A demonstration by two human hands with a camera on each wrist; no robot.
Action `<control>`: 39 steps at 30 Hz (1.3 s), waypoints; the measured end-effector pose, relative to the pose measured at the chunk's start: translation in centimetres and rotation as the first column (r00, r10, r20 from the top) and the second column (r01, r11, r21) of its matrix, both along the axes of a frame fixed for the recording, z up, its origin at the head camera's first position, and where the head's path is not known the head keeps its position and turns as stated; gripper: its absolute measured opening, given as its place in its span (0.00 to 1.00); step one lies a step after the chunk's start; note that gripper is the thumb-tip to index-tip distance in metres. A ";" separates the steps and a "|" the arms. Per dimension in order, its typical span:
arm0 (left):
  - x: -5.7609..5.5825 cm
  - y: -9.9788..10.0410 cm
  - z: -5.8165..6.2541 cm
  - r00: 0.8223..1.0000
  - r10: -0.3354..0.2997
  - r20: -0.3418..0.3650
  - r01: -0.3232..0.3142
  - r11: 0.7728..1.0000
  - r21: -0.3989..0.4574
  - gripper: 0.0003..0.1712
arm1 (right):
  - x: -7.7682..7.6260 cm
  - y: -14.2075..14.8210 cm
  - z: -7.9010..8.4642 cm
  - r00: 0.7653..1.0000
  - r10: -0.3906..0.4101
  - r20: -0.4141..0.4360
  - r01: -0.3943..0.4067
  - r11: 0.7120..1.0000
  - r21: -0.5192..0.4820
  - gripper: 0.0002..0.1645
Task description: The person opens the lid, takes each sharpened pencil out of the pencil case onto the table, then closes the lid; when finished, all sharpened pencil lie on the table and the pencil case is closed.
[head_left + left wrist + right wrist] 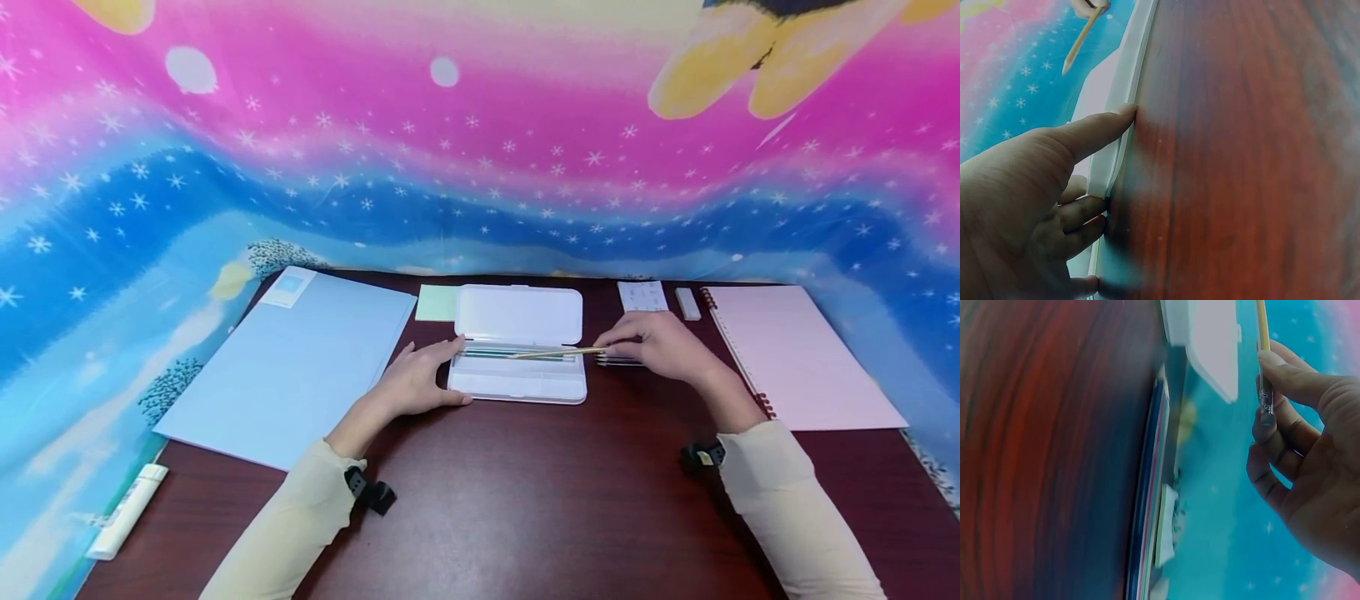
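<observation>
A white pencil case [517, 385] lies with its lid raised at the back. Two or more dark pencils [487, 353] lie in its rear compartment. My left hand [408, 382] grips the case's left end, thumb on the front edge and fingers at the rear left corner. Over the case, my right hand [660, 343] pinches a yellow pencil [558, 353] near its metal-capped end, the tip pointing left. Beneath that hand, several more pencils [1150, 456] lie on the table just right of the case, partly hidden in the head view.
To the left are a blue folder [300, 375] and a white tube [129, 512]. Green paper [435, 302] sits beside the lid. At the back right are a small printed sheet [642, 295], a white eraser [687, 303] and a pink spiral notebook [806, 358].
</observation>
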State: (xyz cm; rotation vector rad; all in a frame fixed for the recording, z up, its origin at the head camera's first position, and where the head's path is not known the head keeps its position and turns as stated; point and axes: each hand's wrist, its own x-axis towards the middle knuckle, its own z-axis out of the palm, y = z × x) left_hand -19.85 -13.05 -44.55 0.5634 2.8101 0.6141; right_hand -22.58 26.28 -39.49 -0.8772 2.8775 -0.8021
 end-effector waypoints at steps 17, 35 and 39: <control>0.0 -0.1 -0.1 1.000 -0.002 -0.007 0.002 1.000 -0.002 0.57 | 1.1 5.6 -0.2 0.990 -0.126 -0.062 0.127 0.992 0.002 0.11; 0.0 0.0 0.0 1.000 -0.005 -0.011 0.005 1.000 0.000 0.57 | 2.2 10.3 -1.1 0.972 -0.234 0.026 0.234 0.972 0.011 0.09; 0.0 -0.1 0.0 1.000 -0.003 -0.007 0.003 1.000 0.003 0.57 | 2.3 11.1 -1.2 0.965 -0.256 0.059 0.255 0.967 0.024 0.09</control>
